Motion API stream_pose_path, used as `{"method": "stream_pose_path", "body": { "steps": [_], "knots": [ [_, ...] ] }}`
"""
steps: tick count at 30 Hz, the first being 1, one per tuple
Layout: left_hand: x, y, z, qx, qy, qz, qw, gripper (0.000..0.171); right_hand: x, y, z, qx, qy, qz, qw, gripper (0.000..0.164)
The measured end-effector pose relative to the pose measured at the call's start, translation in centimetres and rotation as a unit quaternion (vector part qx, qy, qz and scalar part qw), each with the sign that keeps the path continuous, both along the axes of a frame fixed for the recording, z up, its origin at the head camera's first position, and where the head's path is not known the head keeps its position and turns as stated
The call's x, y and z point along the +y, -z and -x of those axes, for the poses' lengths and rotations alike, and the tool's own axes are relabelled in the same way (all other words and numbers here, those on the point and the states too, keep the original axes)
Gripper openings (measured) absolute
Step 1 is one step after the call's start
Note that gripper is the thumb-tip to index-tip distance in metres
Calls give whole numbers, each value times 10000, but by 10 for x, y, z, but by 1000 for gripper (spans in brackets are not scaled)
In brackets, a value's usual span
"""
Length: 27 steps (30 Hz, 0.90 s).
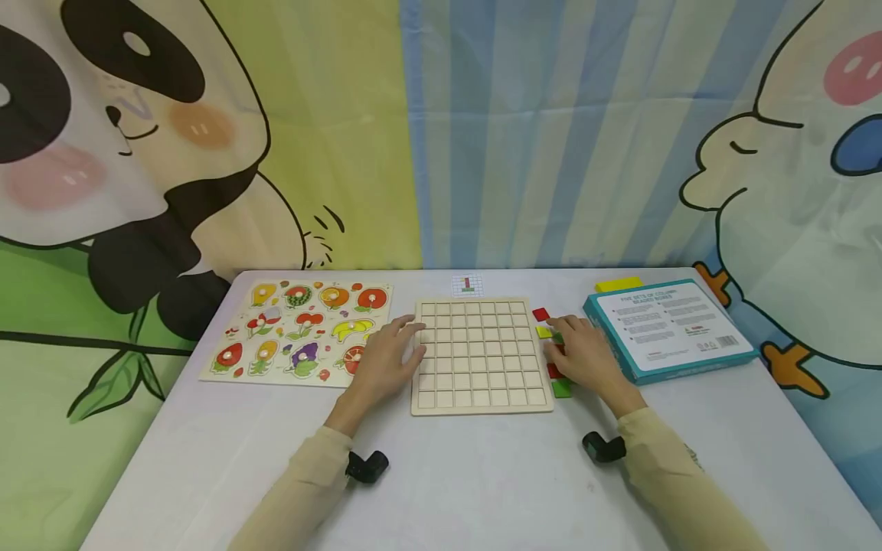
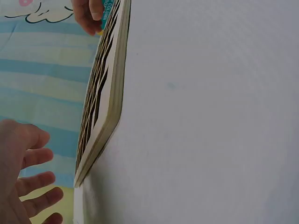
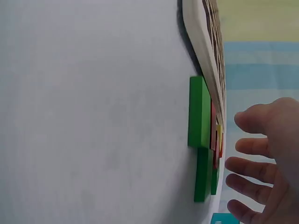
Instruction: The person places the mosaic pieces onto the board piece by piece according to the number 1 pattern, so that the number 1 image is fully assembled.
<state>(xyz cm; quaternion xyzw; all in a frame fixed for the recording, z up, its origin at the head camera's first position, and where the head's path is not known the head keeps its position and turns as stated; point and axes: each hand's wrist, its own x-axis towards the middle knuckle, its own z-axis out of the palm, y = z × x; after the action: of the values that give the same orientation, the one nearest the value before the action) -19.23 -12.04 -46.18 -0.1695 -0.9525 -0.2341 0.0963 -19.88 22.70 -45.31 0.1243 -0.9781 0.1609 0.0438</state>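
A wooden board with a grid of square recesses [image 1: 480, 356] lies flat in the middle of the table. Along its right edge is a row of coloured blocks: a red block [image 1: 540, 314], a yellow block [image 1: 544, 332] and green blocks [image 3: 199, 112] among them. My left hand [image 1: 386, 352] is beside the board's left edge with its fingers spread, holding nothing; whether it touches the board I cannot tell. Over the blocks is my right hand [image 1: 582, 353], partly hiding them. Its fingers [image 3: 252, 170] are apart and grip nothing in the right wrist view.
A fruit puzzle board [image 1: 282, 356] lies to the left. At the right is a teal-edged box [image 1: 671, 329], with something yellow [image 1: 619, 284] behind it. A small pattern card [image 1: 467, 285] lies beyond the grid board. A printed curtain [image 1: 524, 138] hangs behind the table.
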Motion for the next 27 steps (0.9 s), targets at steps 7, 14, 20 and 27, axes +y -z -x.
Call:
{"method": "stream_pose_path", "body": {
  "steps": [7,14,20,27],
  "knots": [
    [12,11,-1,-335,121,-404,9986,31,-3,8,7,-56,210,354,9991,42],
    [13,20,-3,-113,58,-557,9984,27,-8,9,13,37,223,349,9991,34],
    [15,27,-2,125,11,-770,9970,26,-12,7,18,-82,460,364,9982,37],
    [22,37,-9,-89,-212,-922,9955,28,-12,10,17,-40,566,325,9979,32]
  ]
}}
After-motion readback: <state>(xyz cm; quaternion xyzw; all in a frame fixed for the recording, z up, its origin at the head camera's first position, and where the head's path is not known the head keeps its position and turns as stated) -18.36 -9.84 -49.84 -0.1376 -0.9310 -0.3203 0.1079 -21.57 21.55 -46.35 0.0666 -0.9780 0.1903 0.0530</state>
